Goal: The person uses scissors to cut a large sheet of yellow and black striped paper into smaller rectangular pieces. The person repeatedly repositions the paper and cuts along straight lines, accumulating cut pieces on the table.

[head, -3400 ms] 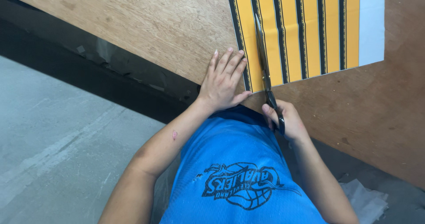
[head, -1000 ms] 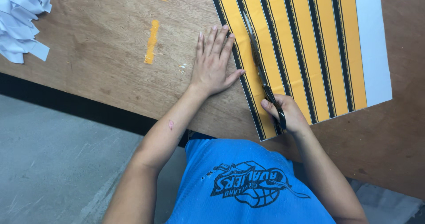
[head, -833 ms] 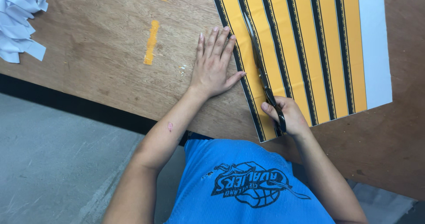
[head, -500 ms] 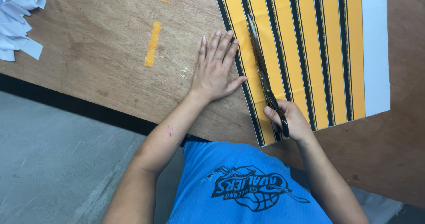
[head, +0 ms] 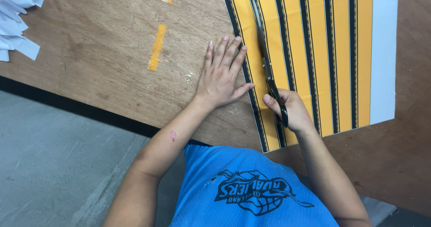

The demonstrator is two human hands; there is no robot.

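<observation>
Right hand [head: 294, 112] grasps black-handled scissors [head: 265, 58] along the yellow-and-black striped paper sheet [head: 314, 52]; left hand [head: 222, 74], released, lies flat across its left edge on the bare brown wooden desk [head: 98, 47].

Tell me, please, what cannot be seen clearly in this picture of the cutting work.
- Striped sheet: far end cut off by the head view's top edge.
- Scissors: handles hidden inside the right hand.
- Sheet's left border: partly covered by the left hand.
- White strips: cut off at the left edge.
</observation>
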